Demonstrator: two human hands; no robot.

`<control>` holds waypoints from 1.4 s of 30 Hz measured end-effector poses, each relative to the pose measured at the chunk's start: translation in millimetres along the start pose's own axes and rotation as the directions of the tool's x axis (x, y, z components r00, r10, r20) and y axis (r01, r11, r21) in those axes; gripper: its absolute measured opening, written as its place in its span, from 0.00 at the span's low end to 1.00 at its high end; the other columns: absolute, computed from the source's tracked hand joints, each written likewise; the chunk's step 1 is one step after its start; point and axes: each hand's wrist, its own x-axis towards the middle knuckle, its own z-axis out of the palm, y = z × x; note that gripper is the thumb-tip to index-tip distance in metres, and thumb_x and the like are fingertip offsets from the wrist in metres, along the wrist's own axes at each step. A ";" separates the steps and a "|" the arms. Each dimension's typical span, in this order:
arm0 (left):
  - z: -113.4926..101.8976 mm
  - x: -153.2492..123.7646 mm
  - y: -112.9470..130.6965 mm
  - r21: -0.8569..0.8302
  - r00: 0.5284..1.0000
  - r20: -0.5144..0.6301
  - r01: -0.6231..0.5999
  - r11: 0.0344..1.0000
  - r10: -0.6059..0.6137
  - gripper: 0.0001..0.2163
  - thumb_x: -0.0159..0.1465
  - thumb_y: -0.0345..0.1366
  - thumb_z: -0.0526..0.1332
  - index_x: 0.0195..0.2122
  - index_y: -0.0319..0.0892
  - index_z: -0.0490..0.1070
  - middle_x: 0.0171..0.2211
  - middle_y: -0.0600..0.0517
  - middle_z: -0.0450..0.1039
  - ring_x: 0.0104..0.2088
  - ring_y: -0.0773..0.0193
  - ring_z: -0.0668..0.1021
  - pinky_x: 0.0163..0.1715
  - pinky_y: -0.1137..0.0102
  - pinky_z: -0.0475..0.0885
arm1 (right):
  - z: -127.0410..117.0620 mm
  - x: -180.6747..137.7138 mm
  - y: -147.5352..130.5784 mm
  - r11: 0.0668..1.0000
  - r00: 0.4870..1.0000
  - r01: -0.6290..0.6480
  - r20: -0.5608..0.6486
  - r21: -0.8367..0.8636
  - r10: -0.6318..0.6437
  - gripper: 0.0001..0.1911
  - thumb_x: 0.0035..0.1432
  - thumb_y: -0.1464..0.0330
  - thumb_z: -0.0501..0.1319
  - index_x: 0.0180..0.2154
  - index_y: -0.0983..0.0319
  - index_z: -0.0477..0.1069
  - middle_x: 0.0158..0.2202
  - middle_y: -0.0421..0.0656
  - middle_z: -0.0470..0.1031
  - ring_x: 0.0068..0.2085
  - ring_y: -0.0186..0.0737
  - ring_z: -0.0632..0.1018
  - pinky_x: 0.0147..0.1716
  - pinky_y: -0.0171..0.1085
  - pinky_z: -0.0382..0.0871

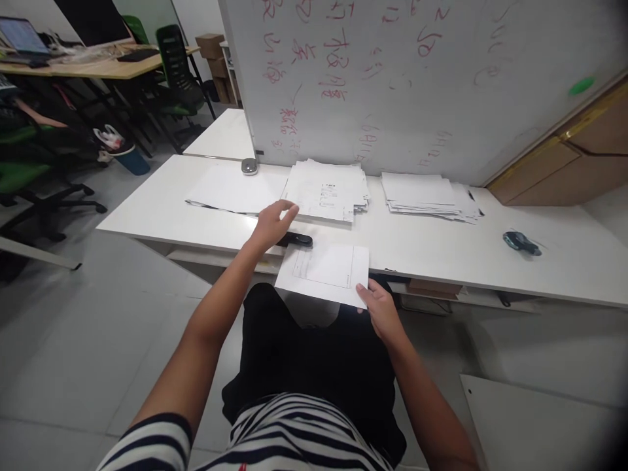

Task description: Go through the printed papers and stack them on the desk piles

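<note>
My right hand (379,307) pinches the near right corner of a white printed sheet (326,269) that overhangs the front edge of the white table (157,209). My left hand (273,224) rests with curled fingers on a black stapler (298,240) lying just left of that sheet. Right behind the left hand sits a stack of printed papers (326,190).
A second paper stack (426,195) lies to the right, a loose sheet (230,190) to the left. A small grey round object (249,167) and a dark blue tool (521,242) sit on the table. A whiteboard (417,78) stands behind. Desks and office chairs (179,72) fill the far left.
</note>
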 end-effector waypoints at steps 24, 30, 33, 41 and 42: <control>38.7 26.1 1.6 -0.054 0.997 0.064 -0.029 0.998 0.033 0.16 0.68 0.48 0.49 0.40 0.44 0.72 0.44 0.48 0.76 0.48 0.54 0.73 0.48 0.59 0.69 | 12.4 -19.8 18.1 0.999 1.000 -0.028 0.010 -0.029 0.028 0.20 0.57 0.54 0.64 0.42 0.62 0.76 0.33 0.43 0.78 0.25 0.32 0.69 0.26 0.36 0.64; 8.2 -9.4 -17.1 -0.102 0.973 -0.202 -0.131 0.986 0.109 0.15 0.69 0.47 0.49 0.45 0.46 0.70 0.48 0.49 0.74 0.52 0.57 0.71 0.54 0.60 0.65 | -2.9 -9.3 -1.6 0.997 1.000 0.025 0.008 -0.068 -0.025 0.19 0.56 0.53 0.64 0.37 0.63 0.76 0.27 0.41 0.75 0.25 0.33 0.69 0.26 0.35 0.63; 12.6 -22.3 -38.2 -0.044 0.979 0.092 -0.181 0.982 0.185 0.18 0.59 0.50 0.63 0.46 0.47 0.71 0.48 0.49 0.73 0.51 0.53 0.72 0.53 0.58 0.67 | -23.2 4.9 -24.5 0.996 0.997 0.046 -0.060 -0.076 -0.051 0.20 0.52 0.53 0.67 0.36 0.63 0.77 0.24 0.40 0.74 0.25 0.35 0.70 0.26 0.34 0.64; 34.3 -26.8 -50.8 -0.047 0.999 -0.036 -0.017 0.999 0.015 0.17 0.62 0.45 0.60 0.50 0.47 0.68 0.48 0.49 0.73 0.50 0.55 0.74 0.50 0.61 0.69 | -63.2 12.5 -65.1 0.944 0.839 0.325 -0.442 -0.058 -0.317 0.14 0.49 0.57 0.70 0.33 0.60 0.75 0.31 0.38 0.76 0.30 0.34 0.74 0.32 0.33 0.69; 34.2 -27.5 -50.5 -0.045 0.999 -0.052 -0.005 0.999 0.002 0.17 0.62 0.45 0.60 0.51 0.47 0.68 0.49 0.49 0.73 0.51 0.55 0.74 0.51 0.60 0.69 | -63.8 12.6 -58.8 0.942 0.830 0.327 -0.454 -0.074 -0.324 0.14 0.49 0.57 0.70 0.32 0.60 0.75 0.31 0.38 0.76 0.30 0.34 0.74 0.33 0.34 0.70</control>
